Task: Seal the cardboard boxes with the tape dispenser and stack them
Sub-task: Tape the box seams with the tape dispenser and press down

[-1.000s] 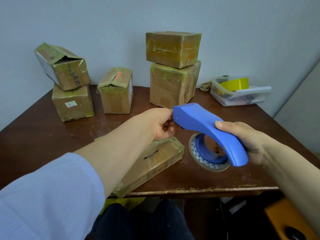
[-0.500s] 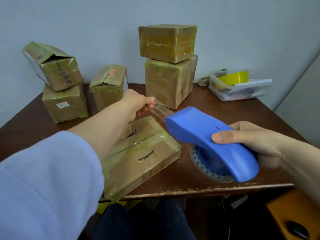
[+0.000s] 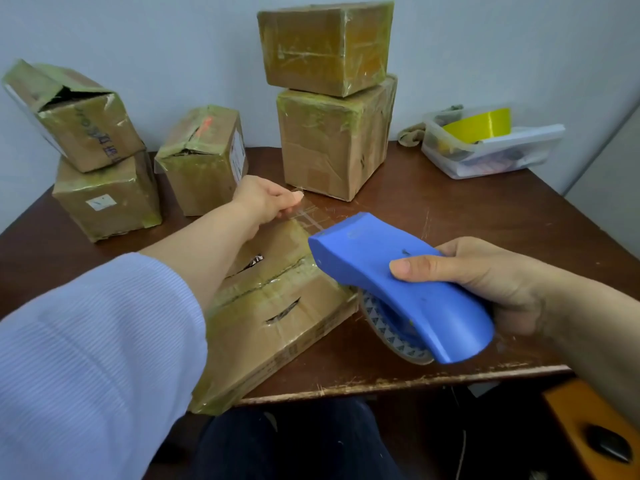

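A flat cardboard box (image 3: 277, 317) lies at the table's front edge, its top seam cracked open. My right hand (image 3: 485, 278) grips the blue tape dispenser (image 3: 398, 289) just right of the box, above its near right corner. A strip of clear tape (image 3: 308, 216) runs from the dispenser's nose to my left hand (image 3: 266, 199), which pinches the tape's free end above the box's far end. Two sealed boxes (image 3: 332, 98) stand stacked at the back centre.
At the back left, a tilted open box (image 3: 72, 112) rests on another box (image 3: 104, 199), with a single torn box (image 3: 204, 161) beside them. A clear plastic tub (image 3: 491, 154) with a yellow tape roll sits at the back right. The brown table (image 3: 450, 209) ends near me.
My left hand has drawn the tape end away from the dispenser toward the far end of the flat box. The dispenser has dropped lower, closer to the box.
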{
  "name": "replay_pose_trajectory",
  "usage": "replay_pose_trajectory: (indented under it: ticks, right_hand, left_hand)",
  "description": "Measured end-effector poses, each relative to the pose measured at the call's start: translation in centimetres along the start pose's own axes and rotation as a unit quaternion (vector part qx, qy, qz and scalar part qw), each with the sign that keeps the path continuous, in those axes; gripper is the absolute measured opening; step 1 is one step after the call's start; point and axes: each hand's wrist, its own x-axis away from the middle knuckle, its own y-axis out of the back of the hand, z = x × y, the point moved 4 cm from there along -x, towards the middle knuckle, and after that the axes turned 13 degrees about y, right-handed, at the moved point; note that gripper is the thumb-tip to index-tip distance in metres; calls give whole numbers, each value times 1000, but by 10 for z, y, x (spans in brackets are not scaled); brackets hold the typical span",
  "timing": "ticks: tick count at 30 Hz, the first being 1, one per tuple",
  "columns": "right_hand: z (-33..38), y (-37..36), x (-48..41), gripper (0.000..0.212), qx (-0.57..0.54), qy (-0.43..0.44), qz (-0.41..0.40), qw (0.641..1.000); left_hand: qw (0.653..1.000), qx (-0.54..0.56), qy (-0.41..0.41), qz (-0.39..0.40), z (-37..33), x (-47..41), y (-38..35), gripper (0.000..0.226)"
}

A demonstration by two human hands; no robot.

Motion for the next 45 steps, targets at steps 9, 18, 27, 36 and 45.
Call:
replay_pose_trajectory:
  ticks: [9,18,27,36,45]
  right_hand:
    - [0,1,-11,28,13,-33,2,999]
    - [-5,1,-12,42,35,-45,-3,998]
    - [-10,1,-12,41,31,-47,-3,998]
    - [-12,-5,-4,45,46,-30,-47,997]
    - [-25,-4,40,59,119,-42,-71,989]
  left_hand:
    - [998,-48,-23,-21,17,-25,-6,22]
    - [957,-268,52,-93,21,-33,-2,52]
    - [967,-163,-160,-114,1,37,0,39]
    - [845,-469,-135,220,40,87,-20,140]
    - [860,-467,-169,119,49,86,-31,129]
